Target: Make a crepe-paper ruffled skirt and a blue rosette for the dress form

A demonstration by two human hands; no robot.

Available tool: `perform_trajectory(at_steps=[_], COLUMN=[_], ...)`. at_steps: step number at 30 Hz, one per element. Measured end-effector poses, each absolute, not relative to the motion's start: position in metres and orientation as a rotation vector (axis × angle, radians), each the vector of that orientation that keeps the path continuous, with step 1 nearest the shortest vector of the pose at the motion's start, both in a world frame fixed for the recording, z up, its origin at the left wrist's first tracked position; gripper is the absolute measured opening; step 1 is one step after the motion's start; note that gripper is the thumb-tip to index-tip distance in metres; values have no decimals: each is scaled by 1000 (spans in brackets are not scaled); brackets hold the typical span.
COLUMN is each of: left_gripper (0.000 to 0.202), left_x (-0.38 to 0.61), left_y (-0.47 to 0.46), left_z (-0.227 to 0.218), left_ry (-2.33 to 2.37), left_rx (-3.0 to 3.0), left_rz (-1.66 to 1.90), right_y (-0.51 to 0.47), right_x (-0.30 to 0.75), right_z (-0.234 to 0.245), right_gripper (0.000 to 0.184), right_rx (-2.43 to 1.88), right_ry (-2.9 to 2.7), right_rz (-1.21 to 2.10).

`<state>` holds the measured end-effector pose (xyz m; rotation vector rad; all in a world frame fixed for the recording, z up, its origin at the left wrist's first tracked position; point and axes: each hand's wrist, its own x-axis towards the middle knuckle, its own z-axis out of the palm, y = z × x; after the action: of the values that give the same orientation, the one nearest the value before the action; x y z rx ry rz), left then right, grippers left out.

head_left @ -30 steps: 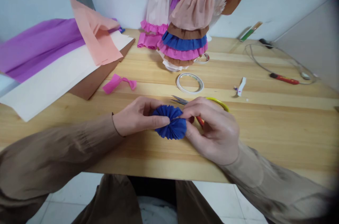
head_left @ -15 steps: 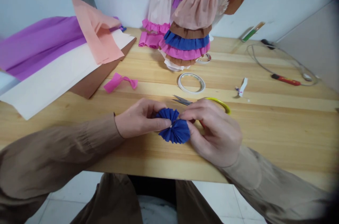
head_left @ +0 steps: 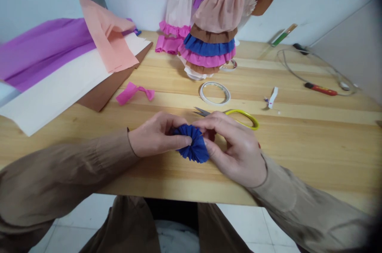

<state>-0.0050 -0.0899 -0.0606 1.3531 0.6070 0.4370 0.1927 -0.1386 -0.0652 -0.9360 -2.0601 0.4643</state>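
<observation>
A pleated blue crepe-paper rosette [head_left: 193, 145] sits just above the wooden table [head_left: 298, 141] near its front edge. My left hand [head_left: 155, 138] pinches its left side, thumb pressed on the centre. My right hand [head_left: 235, 149] is closed on its right side, fingers curled over the top edge. Both hands hold it together. Yellow-handled scissors [head_left: 238, 116] lie just behind my right hand, blades pointing left.
A roll of white tape [head_left: 215, 93] lies behind the scissors. A pink paper bow [head_left: 134, 93] sits to the left. Sheets of purple, cream, peach and brown paper [head_left: 59, 69] cover the left. A ruffled paper dress [head_left: 209, 34] stands at the back. A cable and red tool [head_left: 320, 89] lie far right.
My right hand has shifted left and curled further over the rosette, squeezing its right half so the fan looks narrower. My left hand has stayed in place.
</observation>
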Motion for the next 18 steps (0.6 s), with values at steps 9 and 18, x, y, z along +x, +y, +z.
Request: perform_trajectory(at_steps=[9, 18], left_gripper=[21, 22], left_x=[-5, -3], left_y=[-89, -86], left_z=[-58, -58], left_ry=[609, 538], left_rx=[1357, 1136], left_rz=[429, 483], right_y=[-139, -140], right_x=[191, 191], right_z=[-62, -67], right_gripper=[15, 15], right_rx=[-951, -1004], right_ry=[-1995, -1931], right_rz=[555, 491])
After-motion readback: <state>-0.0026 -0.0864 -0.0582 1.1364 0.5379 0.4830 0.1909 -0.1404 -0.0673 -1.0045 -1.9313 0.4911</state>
